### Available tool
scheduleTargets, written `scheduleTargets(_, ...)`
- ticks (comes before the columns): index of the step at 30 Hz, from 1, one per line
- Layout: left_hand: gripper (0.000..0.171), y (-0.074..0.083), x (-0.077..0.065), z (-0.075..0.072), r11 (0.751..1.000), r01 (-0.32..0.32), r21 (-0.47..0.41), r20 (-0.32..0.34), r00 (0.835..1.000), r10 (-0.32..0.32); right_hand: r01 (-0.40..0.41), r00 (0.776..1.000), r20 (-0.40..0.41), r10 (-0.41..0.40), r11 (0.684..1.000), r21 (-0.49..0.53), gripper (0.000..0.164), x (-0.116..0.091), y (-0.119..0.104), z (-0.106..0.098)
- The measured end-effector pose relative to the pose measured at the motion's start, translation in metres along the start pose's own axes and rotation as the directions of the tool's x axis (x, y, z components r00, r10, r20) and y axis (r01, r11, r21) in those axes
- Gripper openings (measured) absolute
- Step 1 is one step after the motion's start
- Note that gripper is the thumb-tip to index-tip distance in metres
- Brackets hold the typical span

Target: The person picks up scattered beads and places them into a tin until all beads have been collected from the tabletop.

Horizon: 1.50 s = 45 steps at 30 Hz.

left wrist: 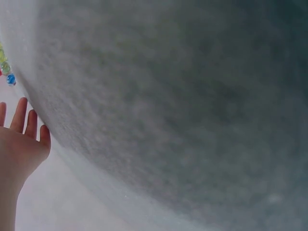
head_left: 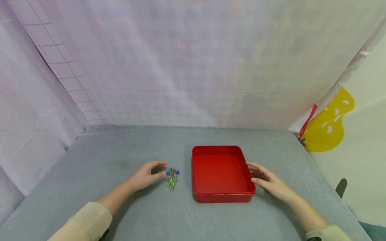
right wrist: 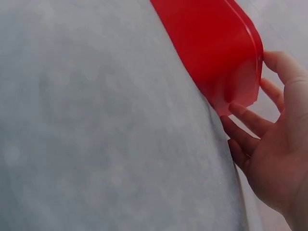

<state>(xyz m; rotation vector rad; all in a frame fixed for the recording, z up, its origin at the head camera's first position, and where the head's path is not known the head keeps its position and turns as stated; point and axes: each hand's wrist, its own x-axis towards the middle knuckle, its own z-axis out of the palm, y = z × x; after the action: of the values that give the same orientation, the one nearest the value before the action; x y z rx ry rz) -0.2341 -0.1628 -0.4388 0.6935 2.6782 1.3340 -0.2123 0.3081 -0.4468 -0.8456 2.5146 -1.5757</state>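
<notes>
Presently holds left hand, loosely spread, just beside marbles on worktop; touches right side of box with spread right hand.

The grey table carries a red tray; to the tray's left, near but apart, lie clustered marbles.
</notes>
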Motion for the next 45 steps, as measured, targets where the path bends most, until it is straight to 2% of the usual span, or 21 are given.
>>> scheduleTargets(11,0.033,-0.002,0.002,0.001,0.998,-0.049,0.043,-0.015,0.999,0.050,-0.066,0.998,0.026,0.065,0.997,0.037,0.052,0.000,0.001,-0.003)
scheduleTargets(22,0.019,-0.004,0.005,0.003,0.982,-0.122,0.143,-0.044,0.991,0.130,-0.099,0.995,0.035,0.097,0.993,0.058,0.053,-0.001,-0.002,-0.004)
scheduleTargets(27,0.016,-0.005,0.004,0.008,0.976,-0.106,0.188,-0.069,0.990,0.121,-0.100,0.995,0.033,0.099,0.994,0.046,0.052,-0.001,-0.002,-0.001)
scheduleTargets(38,0.014,-0.005,0.004,0.016,0.973,-0.035,0.227,-0.117,0.991,0.063,-0.015,1.000,0.022,0.014,0.999,0.036,0.050,-0.001,-0.004,0.001)
scheduleTargets(45,0.013,-0.004,0.006,0.019,0.967,-0.028,0.253,-0.138,0.988,0.064,-0.035,0.999,0.017,0.034,0.998,0.045,0.051,-0.002,-0.003,0.001)
